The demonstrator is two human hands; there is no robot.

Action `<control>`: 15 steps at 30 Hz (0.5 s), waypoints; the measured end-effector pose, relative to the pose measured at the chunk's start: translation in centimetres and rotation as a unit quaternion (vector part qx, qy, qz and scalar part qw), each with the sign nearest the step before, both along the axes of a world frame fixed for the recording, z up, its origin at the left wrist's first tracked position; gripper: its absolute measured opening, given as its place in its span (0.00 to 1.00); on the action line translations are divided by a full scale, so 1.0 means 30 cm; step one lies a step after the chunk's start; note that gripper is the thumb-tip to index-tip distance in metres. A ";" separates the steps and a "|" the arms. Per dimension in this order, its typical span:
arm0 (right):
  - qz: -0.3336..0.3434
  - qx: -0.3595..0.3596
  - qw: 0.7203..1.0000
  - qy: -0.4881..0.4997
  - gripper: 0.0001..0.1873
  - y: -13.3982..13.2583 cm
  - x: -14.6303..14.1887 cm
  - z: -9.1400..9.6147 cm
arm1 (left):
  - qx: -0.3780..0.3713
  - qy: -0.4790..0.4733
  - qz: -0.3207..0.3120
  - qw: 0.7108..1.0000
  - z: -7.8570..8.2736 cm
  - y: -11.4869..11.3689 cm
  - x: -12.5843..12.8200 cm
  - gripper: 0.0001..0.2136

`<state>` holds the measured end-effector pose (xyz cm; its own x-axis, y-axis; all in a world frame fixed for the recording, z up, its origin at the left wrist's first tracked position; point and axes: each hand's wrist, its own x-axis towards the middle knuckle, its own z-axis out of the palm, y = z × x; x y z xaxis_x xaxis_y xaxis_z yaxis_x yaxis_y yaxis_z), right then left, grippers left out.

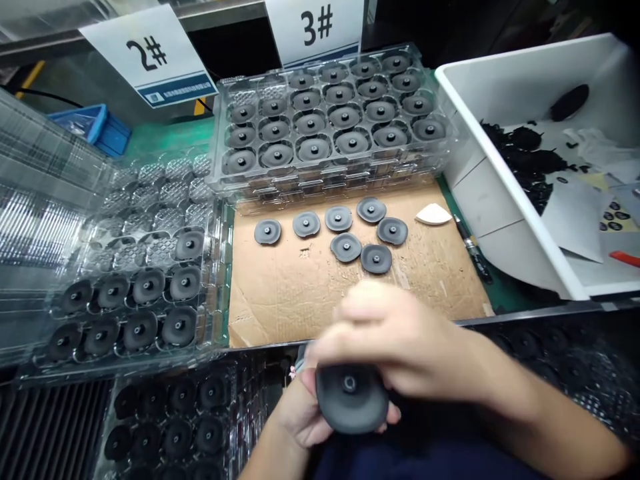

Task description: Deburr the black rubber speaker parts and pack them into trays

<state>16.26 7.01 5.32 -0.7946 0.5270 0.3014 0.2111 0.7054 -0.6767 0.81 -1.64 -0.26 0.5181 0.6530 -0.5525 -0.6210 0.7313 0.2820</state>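
Close to my body, my left hand (313, 420) is closed around a dark grey rounded disc (353, 407) from beneath. A small raised hub with a hole sits in the disc's middle, facing up. My right hand (385, 327) is over the far edge of this disc, blurred by motion, its fingers curled and pressed together. What those fingers hold, if anything, is hidden. Beyond the hands, several similar grey discs (346, 247) lie loose on a cardboard sheet (280, 293). A white wedge-shaped pad (433, 214) rests at the sheet's right side.
Stacked clear trays (330, 167) of discs stand at the back. Another clear tray (150, 240), partly filled, is at left. A white bin (510, 200) with black scraps and paper stands right, a pen-like tool (477, 257) beside it. Lower trays (170, 420) hold more discs.
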 end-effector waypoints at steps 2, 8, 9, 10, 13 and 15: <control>-0.114 0.001 0.993 -0.031 0.14 0.009 0.001 -0.054 | -0.005 -0.076 -0.026 0.997 -0.003 0.010 -0.021 0.30; -0.178 -0.151 0.971 -0.040 0.12 -0.060 -0.007 -0.319 | 0.008 -0.173 0.035 0.984 -0.015 0.014 -0.066 0.27; -0.184 -0.151 0.970 -0.048 0.12 -0.073 -0.011 -0.350 | 0.008 -0.171 0.041 0.984 -0.019 0.012 -0.070 0.27; -0.190 -0.150 0.969 -0.054 0.12 -0.082 -0.015 -0.365 | 0.011 -0.168 0.045 0.985 -0.021 0.011 -0.073 0.27; -0.237 -0.148 0.959 -0.041 0.12 -0.082 -0.035 -0.296 | 0.038 -0.152 0.049 0.986 -0.023 0.006 -0.076 0.29; -0.245 -0.108 0.963 0.008 0.13 -0.075 -0.057 -0.180 | 0.046 -0.090 0.055 0.993 -0.018 0.004 -0.074 0.30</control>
